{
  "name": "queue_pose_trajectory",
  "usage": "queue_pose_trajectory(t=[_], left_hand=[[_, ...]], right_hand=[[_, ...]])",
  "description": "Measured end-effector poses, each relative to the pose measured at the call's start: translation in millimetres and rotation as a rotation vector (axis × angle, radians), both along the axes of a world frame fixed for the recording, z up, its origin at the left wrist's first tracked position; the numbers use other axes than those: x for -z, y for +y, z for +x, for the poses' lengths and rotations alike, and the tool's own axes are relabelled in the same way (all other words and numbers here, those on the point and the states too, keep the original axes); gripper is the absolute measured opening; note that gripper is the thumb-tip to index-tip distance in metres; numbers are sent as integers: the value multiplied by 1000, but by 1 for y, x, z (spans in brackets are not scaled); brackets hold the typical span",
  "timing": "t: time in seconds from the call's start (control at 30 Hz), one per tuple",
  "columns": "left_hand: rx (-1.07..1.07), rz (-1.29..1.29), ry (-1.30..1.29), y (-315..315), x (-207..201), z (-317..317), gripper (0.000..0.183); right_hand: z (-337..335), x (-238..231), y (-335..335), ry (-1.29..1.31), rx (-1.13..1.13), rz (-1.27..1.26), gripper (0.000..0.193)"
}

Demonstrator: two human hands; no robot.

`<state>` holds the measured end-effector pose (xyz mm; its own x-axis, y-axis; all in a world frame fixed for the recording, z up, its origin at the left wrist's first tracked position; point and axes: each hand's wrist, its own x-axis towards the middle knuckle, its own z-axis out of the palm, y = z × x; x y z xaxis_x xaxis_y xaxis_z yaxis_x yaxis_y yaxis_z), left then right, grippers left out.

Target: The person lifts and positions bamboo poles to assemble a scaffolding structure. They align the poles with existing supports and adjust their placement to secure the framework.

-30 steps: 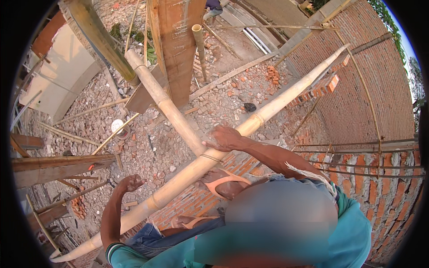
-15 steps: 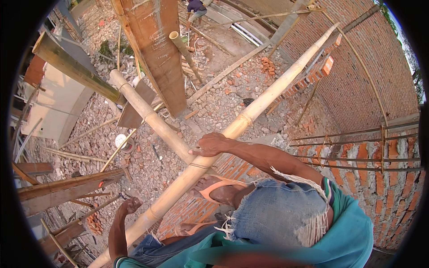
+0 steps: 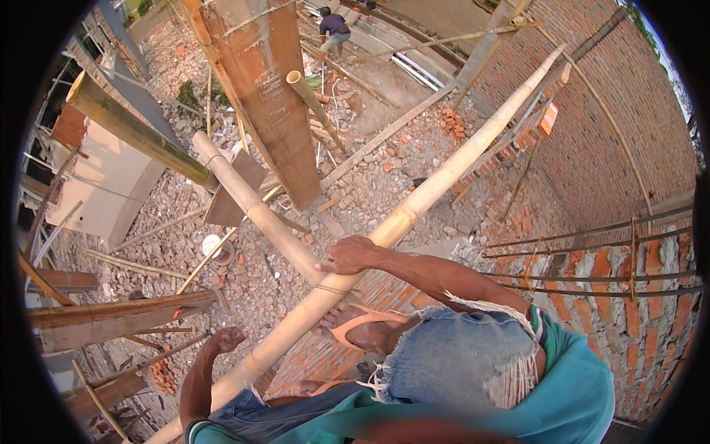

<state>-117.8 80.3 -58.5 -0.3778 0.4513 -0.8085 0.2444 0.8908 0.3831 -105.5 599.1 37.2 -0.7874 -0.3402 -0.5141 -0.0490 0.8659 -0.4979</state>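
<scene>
The right hand [image 3: 349, 255] was kinda boxed in: a long bamboo pole [image 3: 403, 218] right under it, running ahead-right and back-left, plus a shorter bamboo pole [image 3: 260, 216] meeting that one just ahead-left of its fingers. Straight back toward the body, the sandaled foot [image 3: 355, 329] and frayed denim knee [image 3: 462, 351] got in the way. Ahead, the wedge between the poles had room over the rubble [image 3: 362, 203]. The left hand [image 3: 226, 340] had it easier, with space ahead-right up to the shorter pole. Blockers there: a timber beam [image 3: 126, 317] ahead-left, long pole just to its right. Couldn't tell the beam's height.
</scene>
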Motion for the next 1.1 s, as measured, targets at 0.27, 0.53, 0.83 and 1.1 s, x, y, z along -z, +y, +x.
queue_pose_trajectory(t=[0.27, 0.53, 0.83, 1.1], left_hand=[[-13, -67, -6, -9, 5, -5, 63], [-18, 39, 68, -24, 18, 2, 64], [-22, 67, 64, -25, 13, -3, 59], [18, 49, 84, -20, 7, -7, 55]], right_hand=[[1, 6, 1, 13, 0, 24, 83], [1, 14, 1, 14, -3, 19, 78], [2, 6, 1, 65, -9, 20, 88], [1, 9, 2, 25, -20, 22, 84]])
